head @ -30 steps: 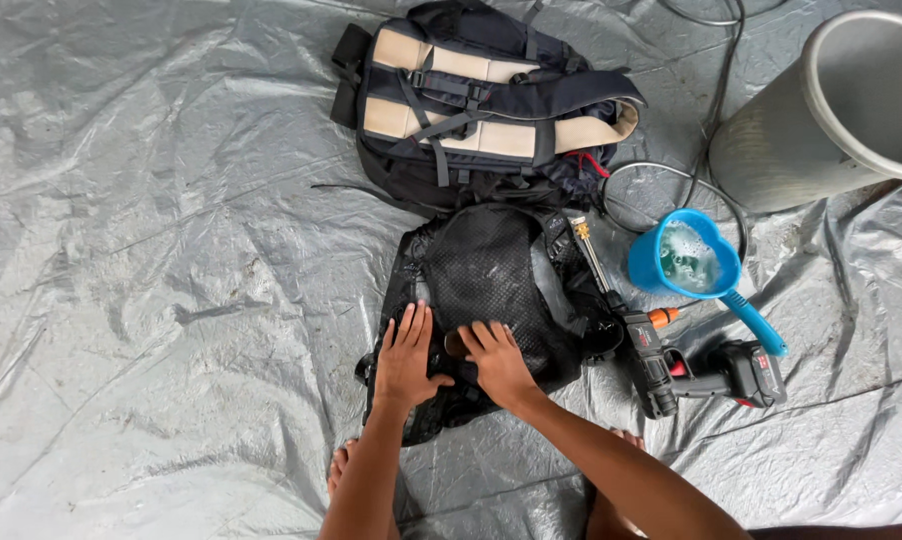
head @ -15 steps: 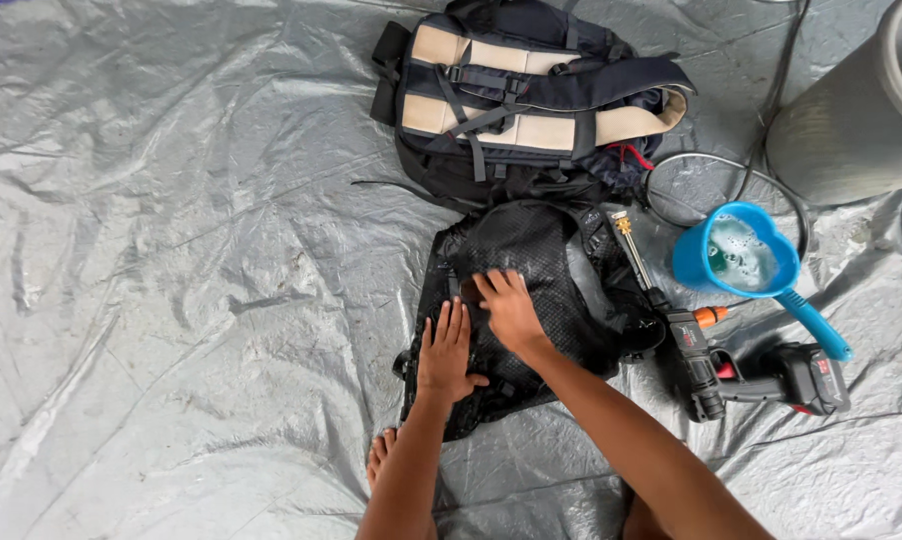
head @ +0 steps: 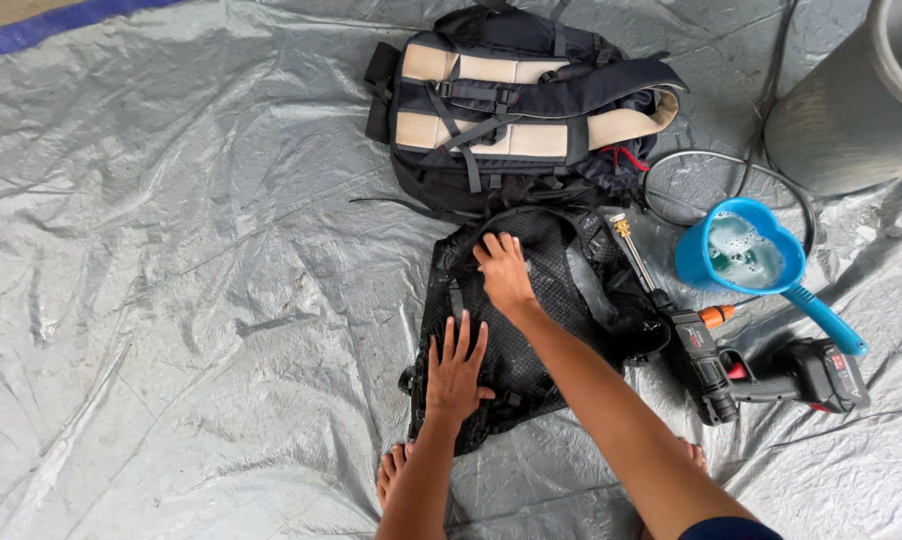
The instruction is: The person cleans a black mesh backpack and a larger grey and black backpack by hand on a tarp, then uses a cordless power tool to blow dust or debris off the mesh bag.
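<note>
while the black mesh bag (head: 531, 320) is pressed flat, open left hand (head: 456, 368) at six o'clock, open right hand (head: 504, 272) at twelve, nothing is grasped.

Single head-worn view, looks almost straight down from above the person's own arms, which enter from the bottom edge. Fairly near: crinkled silver plastic tarp (head: 171, 300) on the floor fills the frame. Bare toes (head: 392, 470) show at bottom, grey cylindrical bin (head: 841, 110) cropped at top right. No second view overlaps.
</note>
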